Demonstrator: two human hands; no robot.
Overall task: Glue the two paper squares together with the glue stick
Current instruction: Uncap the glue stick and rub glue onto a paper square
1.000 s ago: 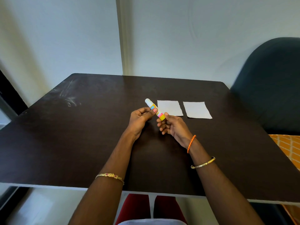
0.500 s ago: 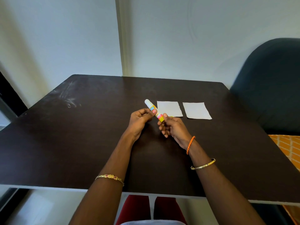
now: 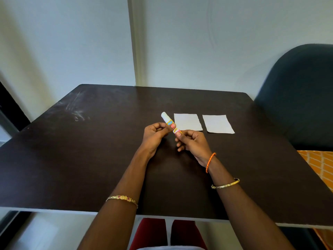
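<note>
Both of my hands hold the glue stick (image 3: 168,120) above the middle of the dark table (image 3: 90,159). It is a small tube with a white cap and a yellow, blue and pink label, tilted with the cap pointing up and left. My left hand (image 3: 156,135) pinches the upper body just below the cap. My right hand (image 3: 191,141) grips the lower end, which is mostly hidden by its fingers. Two white paper squares lie flat side by side just beyond my hands: the left paper square (image 3: 187,121) and the right paper square (image 3: 217,123), a small gap between them.
A dark upholstered chair (image 3: 302,98) stands at the table's right side, with orange patterned fabric (image 3: 320,165) below it. A pale wall rises right behind the table's far edge. The table's near edge lies above my red-clad knees (image 3: 162,233).
My right hand has shifted its fingers slightly on the lower end of the glue stick. The stick's tilt and place are almost unchanged, and the papers have not moved.
</note>
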